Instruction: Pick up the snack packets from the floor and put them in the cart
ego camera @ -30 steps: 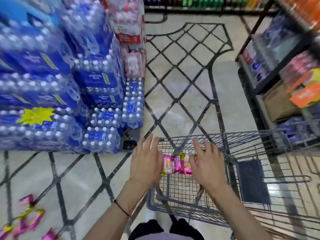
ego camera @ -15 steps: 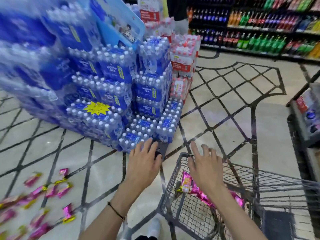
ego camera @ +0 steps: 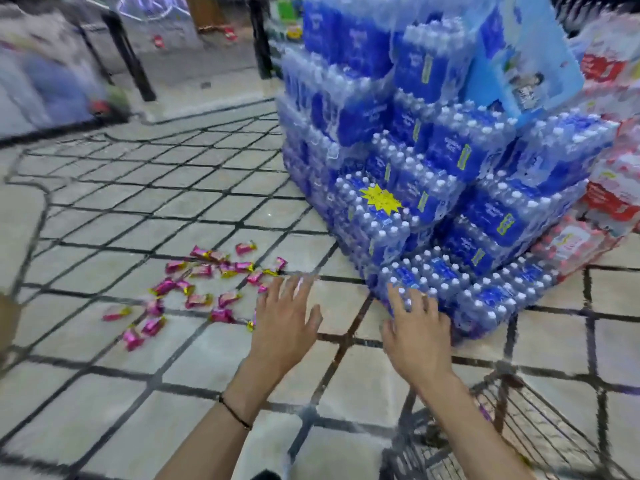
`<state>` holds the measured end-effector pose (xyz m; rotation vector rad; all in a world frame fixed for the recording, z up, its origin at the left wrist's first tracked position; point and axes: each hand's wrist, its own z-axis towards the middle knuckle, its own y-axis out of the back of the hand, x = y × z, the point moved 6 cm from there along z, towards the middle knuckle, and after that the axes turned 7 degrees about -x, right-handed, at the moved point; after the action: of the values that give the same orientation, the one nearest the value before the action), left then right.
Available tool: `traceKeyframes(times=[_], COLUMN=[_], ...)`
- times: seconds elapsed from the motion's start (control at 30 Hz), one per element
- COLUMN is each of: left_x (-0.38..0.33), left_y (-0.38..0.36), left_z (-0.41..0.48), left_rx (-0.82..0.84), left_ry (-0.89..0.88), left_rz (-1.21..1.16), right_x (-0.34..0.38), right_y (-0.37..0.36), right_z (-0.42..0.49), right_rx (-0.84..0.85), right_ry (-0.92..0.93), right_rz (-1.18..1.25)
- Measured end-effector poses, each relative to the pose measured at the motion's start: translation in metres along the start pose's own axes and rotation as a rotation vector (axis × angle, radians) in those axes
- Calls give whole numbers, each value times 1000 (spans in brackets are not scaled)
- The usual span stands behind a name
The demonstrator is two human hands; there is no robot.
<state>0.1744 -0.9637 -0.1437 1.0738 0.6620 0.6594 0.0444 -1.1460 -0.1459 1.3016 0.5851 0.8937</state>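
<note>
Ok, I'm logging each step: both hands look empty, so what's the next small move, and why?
Probably reach the left hand down-left to the nearest pink snack packets and grip some. Both it and the right hand are open and empty; packets lie scattered on the floor, the cart at lower right.

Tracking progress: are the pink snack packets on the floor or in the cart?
On the floor: many snack packets lie scattered left of the left hand. Inside the cart: cannot tell.
</note>
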Motion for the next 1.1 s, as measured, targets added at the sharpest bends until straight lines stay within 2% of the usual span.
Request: traceKeyframes(times=[0.3, 0.63, 0.83, 1.1], left_x=[183, 408, 500, 607], left_y=[39, 94, 103, 70], left_z=[-37, -72, -77, -35], left_rx=[-99, -76, -99, -89], left_ry=[268, 516, 632, 732], left_rz=[55, 150, 187, 190], right_x=[212, 464, 564, 674], right_y=[-28, -58, -81, -142], right_z=[33, 46, 57, 126], right_rx=[-39, 1, 25, 73], right_ry=[328, 566, 679, 791], right_rz=[40, 138, 141, 162])
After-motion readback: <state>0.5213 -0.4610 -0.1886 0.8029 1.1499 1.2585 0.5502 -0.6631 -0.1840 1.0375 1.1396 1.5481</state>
